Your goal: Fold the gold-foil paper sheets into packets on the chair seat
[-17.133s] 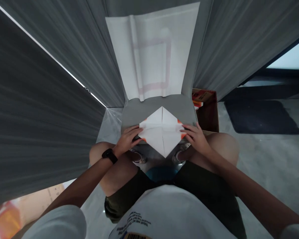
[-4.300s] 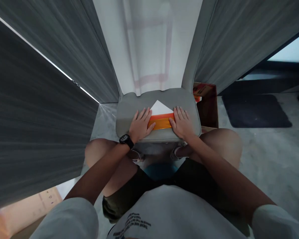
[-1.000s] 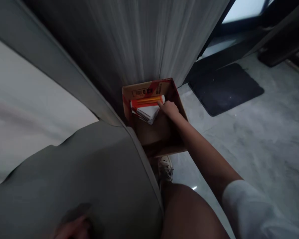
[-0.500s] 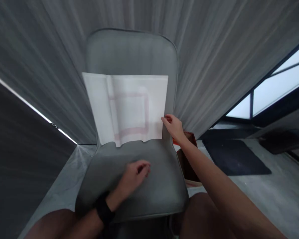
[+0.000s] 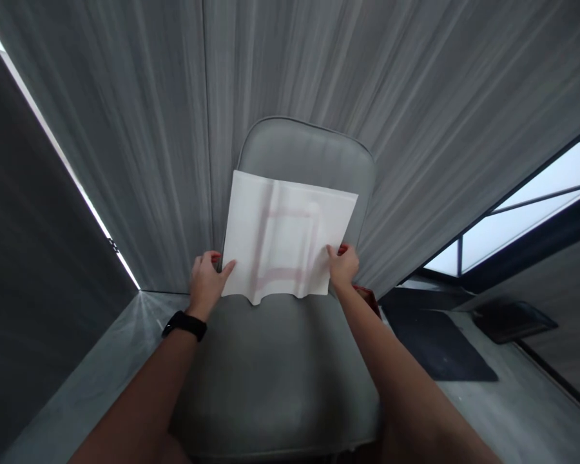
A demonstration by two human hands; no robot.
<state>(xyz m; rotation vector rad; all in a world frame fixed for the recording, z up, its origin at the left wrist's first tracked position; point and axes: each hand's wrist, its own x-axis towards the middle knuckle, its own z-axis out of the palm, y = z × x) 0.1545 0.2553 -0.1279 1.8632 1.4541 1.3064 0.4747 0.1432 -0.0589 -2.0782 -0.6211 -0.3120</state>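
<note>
A large white sheet of paper (image 5: 290, 241) leans against the chair's backrest, tilted, its wavy lower edge by the seat. It has upright creases, and a faint pinkish frame shape shows on it. My left hand (image 5: 207, 283), with a black band (image 5: 184, 325) on the wrist, is at the sheet's left edge, thumb in front and fingers curled at the rim. At the right edge, my right hand (image 5: 345, 265) pinches the paper with its thumb on the front face; the fingers behind are partly hidden.
The grey padded chair (image 5: 280, 380) stands before a grey streaked wall (image 5: 140, 129). Behind my right forearm a reddish-brown box (image 5: 367, 298) shows in part. A dark mat (image 5: 439, 345) lies on the pale floor to the right, near a bright window (image 5: 536, 222).
My left hand has risen from above the seat to the paper's left edge. My right hand now grips the right edge. The view has shifted, and the sheet appears more tilted.
</note>
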